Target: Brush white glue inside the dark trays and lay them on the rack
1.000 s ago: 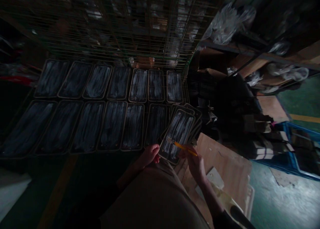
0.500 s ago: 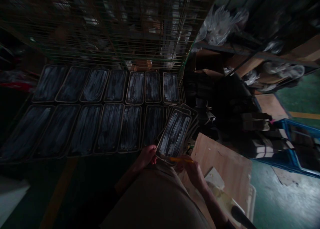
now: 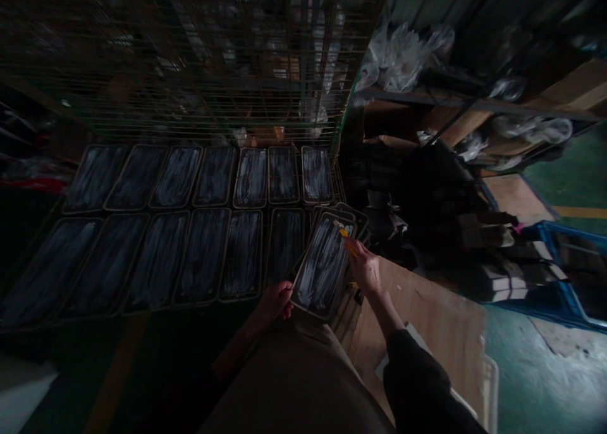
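My left hand (image 3: pixel 275 301) grips the lower left edge of a dark rectangular tray (image 3: pixel 320 269), which lies tilted on a stack of similar trays. White streaks run lengthwise over its face. In my right hand (image 3: pixel 364 263) is a brush (image 3: pixel 345 235) with an orange-yellow handle, its tip at the upper right part of the tray. The fingers are closed around the handle. To the left, two rows of like trays with white smears lie side by side; one of them is a front-row tray (image 3: pixel 241 254).
A tall wire mesh cage (image 3: pixel 227 61) rises behind the trays. At my right is a wooden board (image 3: pixel 422 314), with a pale object partly under my forearm. Farther right stand a blue crate (image 3: pixel 559 295) and a shelf with clear plastic bags (image 3: pixel 403 57).
My right hand has moved with the brush from the tray's near end up to its far right part. My left hand still grips the tray's edge. The view has shifted slightly.
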Action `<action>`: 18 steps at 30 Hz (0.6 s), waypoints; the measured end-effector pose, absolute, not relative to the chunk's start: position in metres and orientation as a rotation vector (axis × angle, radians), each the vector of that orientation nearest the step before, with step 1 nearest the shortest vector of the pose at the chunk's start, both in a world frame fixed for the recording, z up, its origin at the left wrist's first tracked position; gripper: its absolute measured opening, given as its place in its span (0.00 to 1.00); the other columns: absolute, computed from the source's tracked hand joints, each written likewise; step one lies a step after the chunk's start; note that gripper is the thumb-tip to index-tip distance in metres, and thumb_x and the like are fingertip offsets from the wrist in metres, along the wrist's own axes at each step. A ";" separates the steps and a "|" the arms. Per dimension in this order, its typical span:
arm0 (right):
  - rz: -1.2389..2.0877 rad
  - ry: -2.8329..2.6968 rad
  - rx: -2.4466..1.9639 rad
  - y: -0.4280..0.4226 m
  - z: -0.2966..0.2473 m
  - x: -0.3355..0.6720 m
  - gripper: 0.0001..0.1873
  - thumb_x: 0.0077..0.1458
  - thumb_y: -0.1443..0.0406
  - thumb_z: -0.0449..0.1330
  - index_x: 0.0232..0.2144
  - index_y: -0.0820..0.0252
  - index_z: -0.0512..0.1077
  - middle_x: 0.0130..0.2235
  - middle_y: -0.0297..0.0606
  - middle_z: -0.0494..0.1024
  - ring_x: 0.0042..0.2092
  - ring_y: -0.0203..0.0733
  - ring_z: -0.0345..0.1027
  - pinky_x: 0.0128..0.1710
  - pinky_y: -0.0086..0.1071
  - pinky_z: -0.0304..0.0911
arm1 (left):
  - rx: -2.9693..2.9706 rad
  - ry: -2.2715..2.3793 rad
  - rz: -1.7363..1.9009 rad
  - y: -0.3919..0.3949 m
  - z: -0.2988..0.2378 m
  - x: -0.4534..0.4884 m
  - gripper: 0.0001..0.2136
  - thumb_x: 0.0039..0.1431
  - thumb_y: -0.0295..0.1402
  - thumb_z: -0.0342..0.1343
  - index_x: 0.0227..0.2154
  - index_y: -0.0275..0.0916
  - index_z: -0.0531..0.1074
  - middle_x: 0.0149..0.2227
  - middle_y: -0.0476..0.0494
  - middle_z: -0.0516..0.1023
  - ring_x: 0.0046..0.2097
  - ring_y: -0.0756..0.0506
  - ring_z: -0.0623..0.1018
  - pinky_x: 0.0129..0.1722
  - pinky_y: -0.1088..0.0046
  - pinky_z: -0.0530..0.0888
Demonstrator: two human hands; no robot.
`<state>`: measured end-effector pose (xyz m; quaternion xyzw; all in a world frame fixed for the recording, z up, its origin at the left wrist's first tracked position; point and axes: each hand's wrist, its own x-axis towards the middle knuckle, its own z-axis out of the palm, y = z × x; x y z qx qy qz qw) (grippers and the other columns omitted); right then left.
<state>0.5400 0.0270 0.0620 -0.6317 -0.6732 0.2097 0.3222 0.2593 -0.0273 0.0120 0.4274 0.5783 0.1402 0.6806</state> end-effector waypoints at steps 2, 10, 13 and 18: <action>0.568 -1.836 -1.669 0.024 0.060 0.537 0.17 0.69 0.63 0.49 0.52 0.57 0.74 0.47 0.42 0.81 0.43 0.44 0.78 0.41 0.31 0.71 | 0.974 1.267 0.340 -0.028 0.013 0.259 0.13 0.59 0.45 0.52 0.36 0.39 0.67 0.17 0.55 0.72 0.18 0.49 0.75 0.17 0.79 0.66; 1.119 -1.674 -1.508 -0.032 0.089 0.536 0.16 0.71 0.59 0.49 0.52 0.57 0.72 0.32 0.35 0.80 0.32 0.40 0.78 0.34 0.30 0.72 | 0.881 1.294 0.375 -0.029 0.011 0.260 0.17 0.56 0.45 0.55 0.41 0.37 0.68 0.18 0.55 0.73 0.17 0.49 0.74 0.15 0.78 0.66; 0.963 -1.587 -1.548 -0.009 0.092 0.545 0.16 0.71 0.57 0.50 0.51 0.57 0.72 0.33 0.36 0.81 0.34 0.40 0.79 0.35 0.29 0.72 | 0.899 1.274 0.389 -0.029 0.011 0.261 0.16 0.56 0.46 0.55 0.39 0.37 0.69 0.18 0.54 0.73 0.17 0.49 0.74 0.15 0.79 0.66; 0.556 -1.814 -1.592 0.047 0.078 0.556 0.15 0.69 0.62 0.52 0.51 0.57 0.74 0.47 0.42 0.81 0.45 0.44 0.79 0.43 0.31 0.72 | 0.911 1.298 0.378 -0.029 0.013 0.262 0.13 0.56 0.43 0.55 0.37 0.38 0.69 0.17 0.54 0.73 0.17 0.50 0.74 0.15 0.80 0.66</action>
